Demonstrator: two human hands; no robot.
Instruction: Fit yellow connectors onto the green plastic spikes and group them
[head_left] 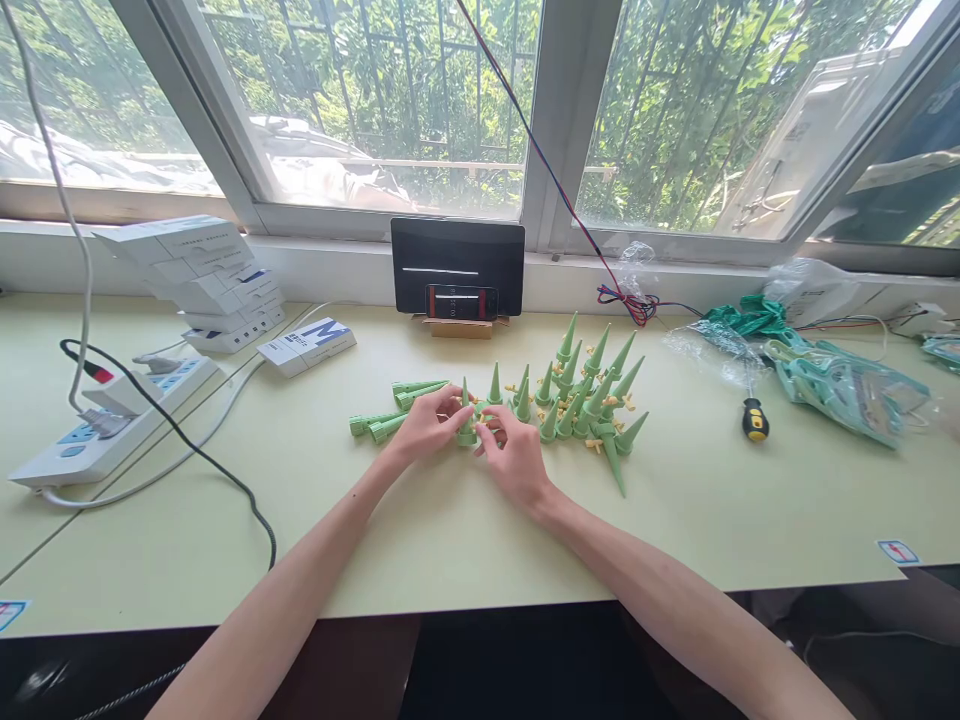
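A green watering spike (466, 436) stands point up on the table between my hands. My left hand (431, 425) is closed round its left side, thumb and fingers gripping it. From the other side my right hand (514, 450) pinches the small yellow valve (478, 424) at the spike; the fingers partly hide it. Just right of my hands, many more green spikes (596, 400) with yellow valves stand in a cluster, a few tilted or lying down. Several ribbed green tubes (386, 428) lie left of my left hand, partly behind it.
A phone (461, 302) leans on a dark tablet (459, 262) at the back. White boxes (217, 270) and a power strip (112, 430) with cables are on the left. A screwdriver (755, 420) and plastic-bagged green parts (840, 385) lie on the right.
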